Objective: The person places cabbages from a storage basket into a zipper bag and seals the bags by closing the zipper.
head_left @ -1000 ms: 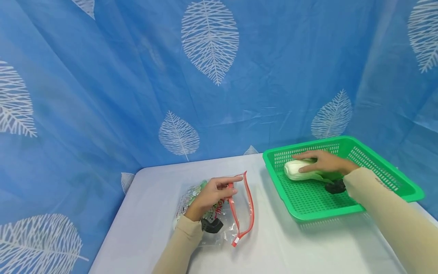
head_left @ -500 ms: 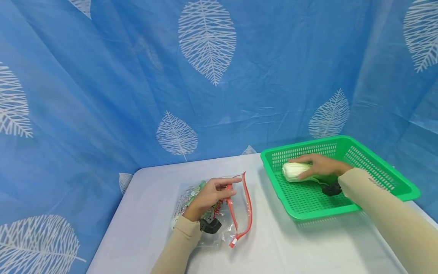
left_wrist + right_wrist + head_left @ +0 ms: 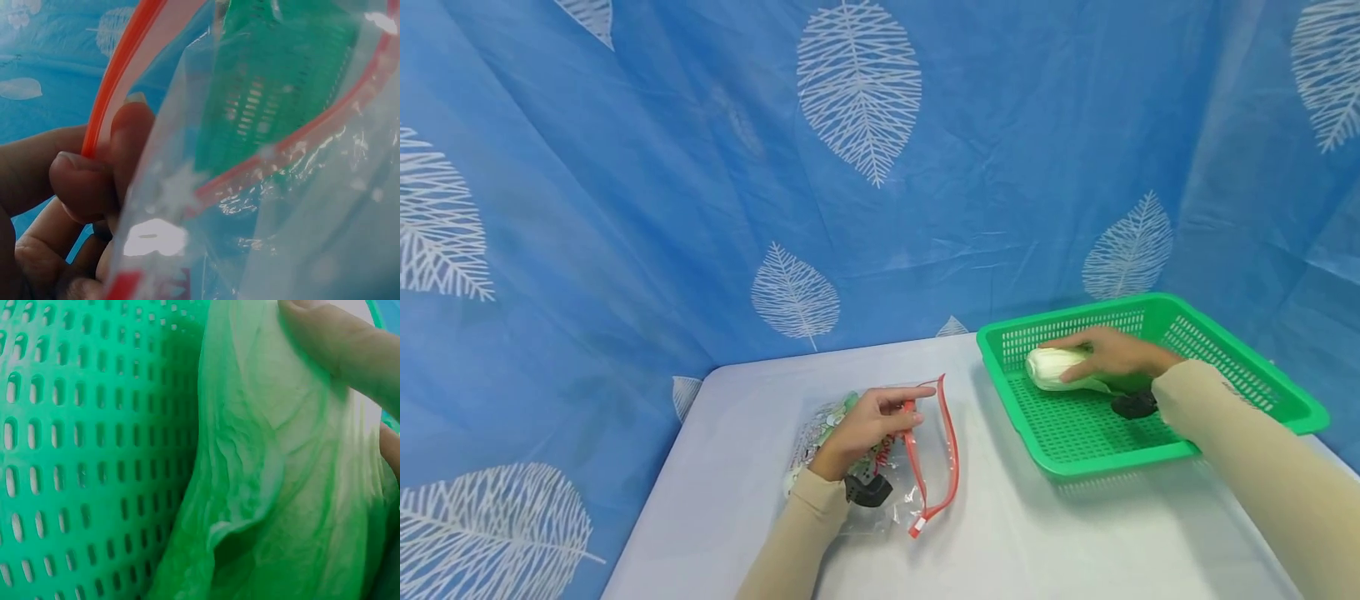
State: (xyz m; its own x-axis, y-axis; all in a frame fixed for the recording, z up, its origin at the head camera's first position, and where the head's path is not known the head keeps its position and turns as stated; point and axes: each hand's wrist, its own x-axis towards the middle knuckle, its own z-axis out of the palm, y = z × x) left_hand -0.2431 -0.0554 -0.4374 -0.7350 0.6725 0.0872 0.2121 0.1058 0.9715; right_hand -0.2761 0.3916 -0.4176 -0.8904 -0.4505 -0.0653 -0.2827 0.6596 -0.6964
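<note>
My left hand (image 3: 861, 429) pinches the red zip edge of a clear zip bag (image 3: 820, 429) between thumb and fingers. Its mouth gapes toward the right, bordered by the red strip (image 3: 953, 454); print covers part of the bag body. In the left wrist view, thumb and fingertip press on the orange-red edge, and the clear film (image 3: 300, 212) spreads to the right. My right hand (image 3: 1108, 354) grips a napa cabbage (image 3: 1051, 367) lying inside a green basket (image 3: 1120, 462). Thumb and fingers straddle the pale cabbage (image 3: 250, 425); its leafy end is partly hidden beneath the hand.
The slotted green basket stands at the right of the white-covered table (image 3: 992, 533), right of the bag. A blue leaf-patterned curtain (image 3: 970, 183) rises behind the table. Black wrist cameras sit under both wrists.
The right thumb has slid down over the near side of the cabbage. The left hand keeps its pinch on the bag edge; the head view has shifted slightly.
</note>
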